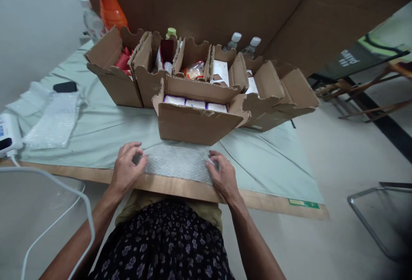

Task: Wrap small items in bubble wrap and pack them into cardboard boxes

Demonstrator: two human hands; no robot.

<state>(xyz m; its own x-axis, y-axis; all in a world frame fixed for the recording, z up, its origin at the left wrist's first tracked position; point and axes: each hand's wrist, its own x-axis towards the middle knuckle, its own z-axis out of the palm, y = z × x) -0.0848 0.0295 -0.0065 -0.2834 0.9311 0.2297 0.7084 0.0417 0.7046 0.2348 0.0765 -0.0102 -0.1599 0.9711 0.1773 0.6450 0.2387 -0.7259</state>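
A sheet of bubble wrap lies flat on the green cloth along the table's front edge. At its left end, my left hand pinches the wrap between thumb and fingers. The opposite end is gripped the same way by my right hand. Right behind the wrap stands an open cardboard box holding white and purple packs in a row.
Several open cardboard boxes line the back, with a red item, packets and white cartons inside. Bottles, including an orange one, stand behind. More bubble wrap, a black object and a white corded device lie left.
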